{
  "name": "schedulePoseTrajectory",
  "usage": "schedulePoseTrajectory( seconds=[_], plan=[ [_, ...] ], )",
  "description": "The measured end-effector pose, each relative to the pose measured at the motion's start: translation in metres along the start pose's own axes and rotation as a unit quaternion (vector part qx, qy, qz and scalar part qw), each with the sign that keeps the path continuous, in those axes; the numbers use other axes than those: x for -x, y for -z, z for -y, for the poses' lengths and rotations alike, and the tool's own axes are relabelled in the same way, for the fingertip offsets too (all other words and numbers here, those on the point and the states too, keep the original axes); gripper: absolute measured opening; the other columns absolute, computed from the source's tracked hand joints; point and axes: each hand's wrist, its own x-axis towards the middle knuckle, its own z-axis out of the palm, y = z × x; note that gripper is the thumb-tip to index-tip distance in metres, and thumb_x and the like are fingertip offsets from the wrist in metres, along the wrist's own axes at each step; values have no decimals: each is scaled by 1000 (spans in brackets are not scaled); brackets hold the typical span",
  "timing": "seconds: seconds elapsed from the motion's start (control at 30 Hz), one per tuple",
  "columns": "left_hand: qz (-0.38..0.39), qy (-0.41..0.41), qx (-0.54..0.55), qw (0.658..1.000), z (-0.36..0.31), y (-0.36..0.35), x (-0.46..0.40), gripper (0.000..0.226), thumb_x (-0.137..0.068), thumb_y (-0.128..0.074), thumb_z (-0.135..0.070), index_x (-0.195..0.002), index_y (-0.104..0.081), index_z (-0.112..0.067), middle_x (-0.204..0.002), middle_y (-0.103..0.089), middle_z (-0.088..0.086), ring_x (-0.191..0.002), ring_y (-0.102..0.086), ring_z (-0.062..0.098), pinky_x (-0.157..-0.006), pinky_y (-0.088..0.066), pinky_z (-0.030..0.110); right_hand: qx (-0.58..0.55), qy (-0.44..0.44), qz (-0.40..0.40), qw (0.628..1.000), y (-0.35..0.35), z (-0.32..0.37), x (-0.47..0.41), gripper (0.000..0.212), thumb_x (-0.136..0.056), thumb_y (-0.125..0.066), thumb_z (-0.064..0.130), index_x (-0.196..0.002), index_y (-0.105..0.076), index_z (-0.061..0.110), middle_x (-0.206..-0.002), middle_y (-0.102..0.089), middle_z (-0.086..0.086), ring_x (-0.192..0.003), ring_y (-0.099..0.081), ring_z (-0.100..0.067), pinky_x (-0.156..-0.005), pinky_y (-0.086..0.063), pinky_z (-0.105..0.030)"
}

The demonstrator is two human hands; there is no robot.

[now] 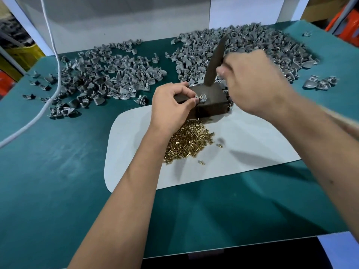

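One grey metal part (201,98) on a dark block (211,103), with a dark flat bar (215,61).
The left hand (171,105) pinches the part at its fingertips on the block's top. The right hand (252,84), blurred, grips the bar: long axis steep, top end leaning away and rightward, low end on the block just left of that hand. Brass rivets (186,142) are heaped beside the left wrist.

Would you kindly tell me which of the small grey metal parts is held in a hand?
The one grey metal part pinched by the left hand atop the dark rectangular block; the rest lie loose in heaps on the green mat.
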Motion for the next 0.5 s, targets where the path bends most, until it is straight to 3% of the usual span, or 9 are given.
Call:
schedulePoseTrajectory(
  seconds=[0.07, 0.13, 0.23, 0.37, 0.5],
  plan=[
    [-5, -6, 0, 1000, 1, 1, 0, 9, -81, -83, -12, -81, -79, -20, -115, -72, 0, -111, -65, 3, -96, -47, 14, -32, 0, -24, 999, -4, 7, 6, 28, -108, -42, 32, -107, -61, 11, -81, -58, -14, -69, -55, -35, -65, -47, -42],
    [-6, 2, 1, 1000, 0, 0, 0, 12, -82, -83, -11, -81, -78, -22, -120, -71, 2, -109, -65, 4, -92, -45, 8, -9, 8, 52, 999, -12, 13, 12, 25, -109, -41, 31, -105, -57, 12, -89, -62, -19, -78, -59, -40, -71, -49, -45],
    [-5, 17, 8, 1000, -1, 0, 0, 12, -83, -83, -10, -83, -78, -21, -126, -70, 1, -111, -65, 5, -97, -47, 16, 21, 9, 100, 995, -1, 8, 2, 26, -107, -43, 34, -97, -58, 16, -90, -66, -17, -80, -61, -40, -71, -53, -45],
    [-8, 14, 1, 1000, 1, 0, 0, 8, -83, -83, -13, -84, -81, -20, -123, -71, -3, -108, -64, -1, -92, -43, 6, -40, -9, -27, 999, 2, 8, 1, 27, -107, -44, 33, -106, -62, 12, -86, -62, -16, -73, -59, -39, -66, -48, -41],
    [1, 26, 18, 1000, -1, -1, 0, 9, -83, -83, -10, -84, -79, -18, -127, -70, 0, -105, -65, 1, -89, -45, 6, 17, 5, 107, 994, -6, 10, 4, 26, -108, -43, 33, -101, -59, 14, -91, -63, -19, -83, -61, -43, -74, -52, -45]
  ],
)
